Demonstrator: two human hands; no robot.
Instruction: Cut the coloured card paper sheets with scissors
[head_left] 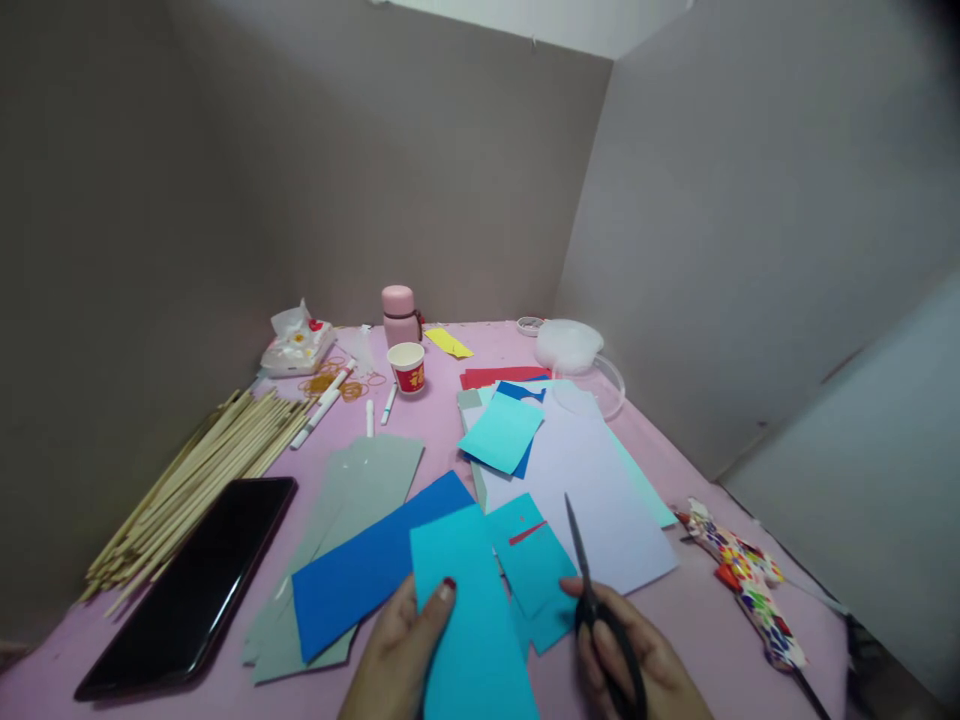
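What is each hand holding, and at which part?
Left hand grips the turquoise paper strip at its left edge. Right hand holds the black scissors by the handles.

A bundle of wooden sticks (196, 470) lies at the left of the pink surface (697, 610), beside a black phone (196, 582). Farther back stand a pink flask (400, 314) and a red-and-white paper cup (407, 367), with white pens (324, 403) and what may be rubber bands (330, 384) close by.
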